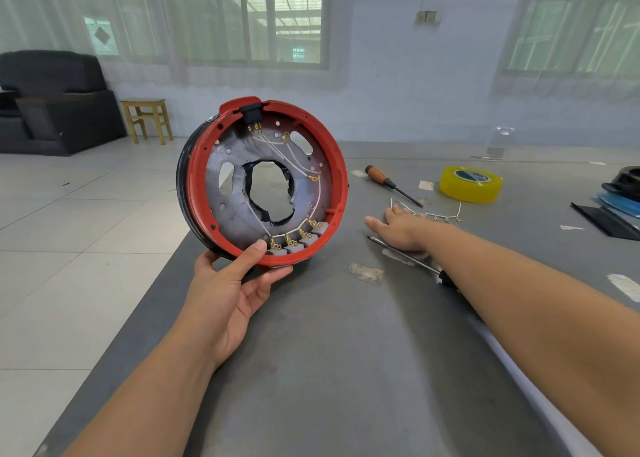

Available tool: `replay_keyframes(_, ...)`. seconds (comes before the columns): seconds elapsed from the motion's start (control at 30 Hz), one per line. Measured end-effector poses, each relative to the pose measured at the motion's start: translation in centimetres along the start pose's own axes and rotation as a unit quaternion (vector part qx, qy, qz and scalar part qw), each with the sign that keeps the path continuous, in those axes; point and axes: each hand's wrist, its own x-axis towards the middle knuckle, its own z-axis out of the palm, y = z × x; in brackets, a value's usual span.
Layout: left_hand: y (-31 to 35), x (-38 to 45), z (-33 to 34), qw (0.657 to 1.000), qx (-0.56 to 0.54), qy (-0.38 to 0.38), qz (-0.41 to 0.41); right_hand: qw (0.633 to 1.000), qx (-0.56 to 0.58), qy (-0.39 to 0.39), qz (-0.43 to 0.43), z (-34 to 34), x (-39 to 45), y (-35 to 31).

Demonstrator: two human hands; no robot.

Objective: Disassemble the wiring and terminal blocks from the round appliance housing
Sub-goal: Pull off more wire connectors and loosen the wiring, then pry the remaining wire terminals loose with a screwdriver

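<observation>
My left hand [239, 283] grips the bottom rim of the round red housing [197, 165], holding it upright on its edge above the grey table's left side, its open face toward me. Inside, white wires [298, 162] run from a black socket [250, 113] at the top down to several grey terminal blocks [298, 241] along the lower rim. My right hand [398, 228] lies flat and open on the table to the right, its fingertips at a loose strand of white wire with brass terminals [440, 216]. A thin screwdriver [408, 255] lies partly under that hand and forearm.
A wooden-handled screwdriver [384, 179] and a yellow tape roll [470, 183] lie farther back on the grey table [329, 352]. Black and blue items [620, 196] sit at the right edge. Beyond the table's left edge are a tiled floor, a wooden stool [147, 118] and a black armchair [52, 99].
</observation>
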Motion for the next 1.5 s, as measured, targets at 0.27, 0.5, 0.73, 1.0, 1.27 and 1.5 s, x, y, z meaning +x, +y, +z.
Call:
replay_keyframes(0.27, 0.0, 0.1, 0.1, 1.0, 0.0, 0.001, 0.0, 0.999, -0.025, 0.032, -0.017, 0.2, 0.2, 2.3)
replay_keyframes(0.5, 0.0, 0.1, 0.1, 1.0, 0.003, 0.001, 0.004, 0.998, -0.047, 0.019, -0.032, 0.1, 0.4, 1.9)
replay_keyframes(0.73, 0.0, 0.2, 0.0, 1.0, 0.003, -0.001, 0.007, 0.999, -0.041, 0.012, -0.024, -0.4, -0.3, 3.4)
replay_keyframes(1.0, -0.2, 0.5, -0.2, 1.0, 0.003, -0.008, 0.005, 0.987, 0.066, 0.099, -0.105, -1.9, -4.7, 0.3)
replay_keyframes(1.27, -0.1, 0.1, 0.0, 0.999, 0.03, -0.027, -0.003, 0.866, 0.48, 0.074, -0.116, 0.7, -11.7, -4.5)
replay_keyframes(1.5, 0.0, -1.4, 0.7, 0.993, 0.096, -0.062, -0.009, 0.77, 0.621, 0.071, -0.128, 4.2, -15.7, -5.5)
